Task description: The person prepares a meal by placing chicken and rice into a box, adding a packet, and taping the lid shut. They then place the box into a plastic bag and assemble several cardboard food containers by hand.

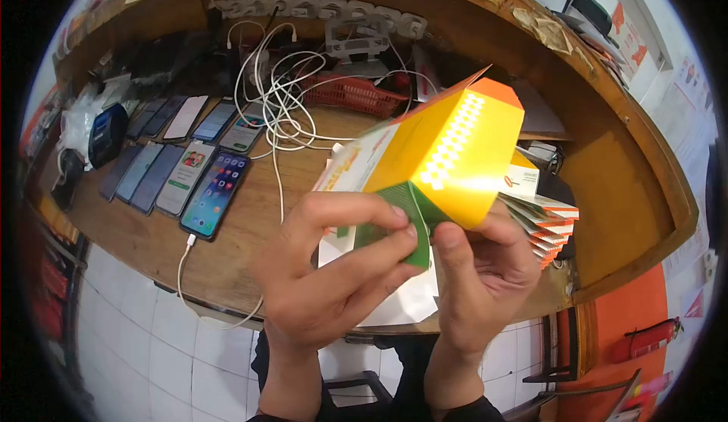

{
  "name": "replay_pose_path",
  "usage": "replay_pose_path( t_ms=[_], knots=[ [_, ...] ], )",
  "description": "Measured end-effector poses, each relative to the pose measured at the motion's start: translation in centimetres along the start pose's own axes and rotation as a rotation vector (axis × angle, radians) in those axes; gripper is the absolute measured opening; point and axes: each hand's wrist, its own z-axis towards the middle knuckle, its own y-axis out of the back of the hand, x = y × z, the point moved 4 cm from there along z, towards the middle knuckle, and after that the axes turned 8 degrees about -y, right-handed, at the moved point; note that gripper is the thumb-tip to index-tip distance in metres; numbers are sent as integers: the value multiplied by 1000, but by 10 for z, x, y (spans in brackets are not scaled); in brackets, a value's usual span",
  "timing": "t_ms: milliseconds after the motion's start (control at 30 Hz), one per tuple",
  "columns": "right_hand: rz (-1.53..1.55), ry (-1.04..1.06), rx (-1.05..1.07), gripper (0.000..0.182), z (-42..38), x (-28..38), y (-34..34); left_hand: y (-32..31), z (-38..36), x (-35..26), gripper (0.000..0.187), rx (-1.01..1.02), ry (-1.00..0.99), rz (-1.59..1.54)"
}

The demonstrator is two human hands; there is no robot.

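Note:
A yellow, green and orange cardboard box (462,149), partly folded, is held up in front of me over the desk's front edge. My left hand (334,266) is closed, its fingertips pinching the green flap at the near end. My right hand (489,278) grips the near yellow edge, thumb by the green flap and fingers partly hidden behind the card. Under my hands lies a white sheet of card (406,304). Beside my right hand is a stack of flat printed cartons (546,229) with orange and white edges.
Several phones lie in rows on the wooden desk (227,266); the nearest lit phone (216,194) has a charging cable (182,266) plugged in. Tangled white cables (284,96) spread before a red basket (349,94). A raised wooden rim (629,217) curves around the desk's right side.

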Motion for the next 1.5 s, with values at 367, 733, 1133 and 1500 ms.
replay_pose_path(
  t_ms=[367, 733, 1133, 1500],
  knots=[
    [283, -192, 116, 18, 1, -10, 23, -9, 1, -12, 29, 13, 106, -48],
    [-169, 44, 276, 24, 2, 15, 27, -8, 6, -32, 32, 136, 10, 165],
    [-407, 281, -42, 30, 4, 26, 43, -3, -11, -29, 27, -262, -102, 293],
    [-369, 220, -57, 30, 10, 31, 58, 5, -14, -17, 27, -179, 262, 233]
  ],
)
